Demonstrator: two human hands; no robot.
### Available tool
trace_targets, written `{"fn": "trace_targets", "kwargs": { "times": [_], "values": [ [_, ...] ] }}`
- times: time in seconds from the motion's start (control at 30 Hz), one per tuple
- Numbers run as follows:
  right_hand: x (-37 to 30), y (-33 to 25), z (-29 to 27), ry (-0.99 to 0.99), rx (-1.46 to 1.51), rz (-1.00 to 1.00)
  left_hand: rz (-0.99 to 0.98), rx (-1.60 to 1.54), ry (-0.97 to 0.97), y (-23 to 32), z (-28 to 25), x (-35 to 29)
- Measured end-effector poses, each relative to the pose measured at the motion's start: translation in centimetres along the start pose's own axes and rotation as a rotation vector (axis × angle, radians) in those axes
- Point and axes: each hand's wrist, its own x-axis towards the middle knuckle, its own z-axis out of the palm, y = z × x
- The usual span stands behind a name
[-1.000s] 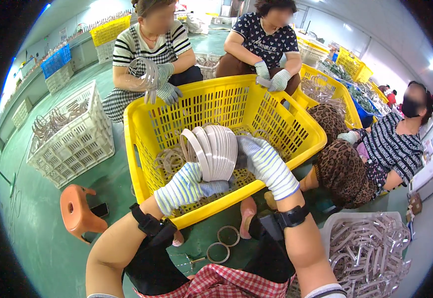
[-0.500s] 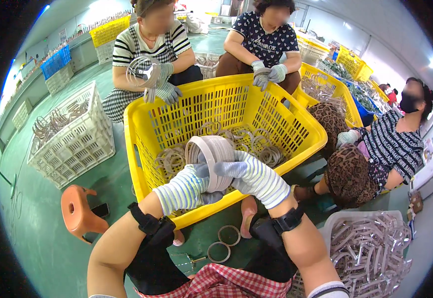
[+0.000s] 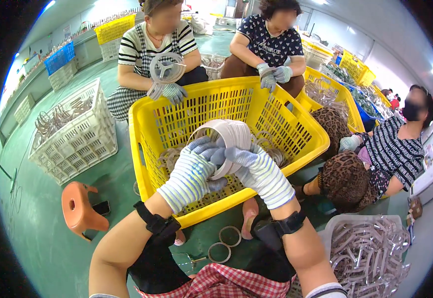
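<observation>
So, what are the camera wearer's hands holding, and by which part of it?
A stack of pale rings: the left hand holds its near left edge, the right hand its near side. The exact grip is partly hidden.

Yellow crate (image 3: 216, 211) here, pale greyish rings (image 3: 233, 133), and white gloves (image 3: 189, 174) striped blue and yellowish! Orange stool (image 3: 81, 214) on the left, green floor (image 3: 33, 213), red-and-white checked cloth (image 3: 216, 284) near!

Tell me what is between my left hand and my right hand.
In the head view, a stack of thin pale rings is held between your left hand and right hand, over the yellow basket.
</observation>
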Motion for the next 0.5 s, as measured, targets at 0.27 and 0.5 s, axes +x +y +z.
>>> {"fn": "trace_targets", "kwargs": {
  "times": [0.27, 0.5],
  "values": [
    [0.3, 0.3, -0.7, -0.022, 0.199, 0.082, 0.095, -0.463, 0.062, -0.3, -0.1, 0.1],
    [-0.6, -0.8, 0.1, 0.037, 0.242, 0.018, 0.119, -0.261, 0.152, 0.2, -1.3, 0.8]
  ]
}}
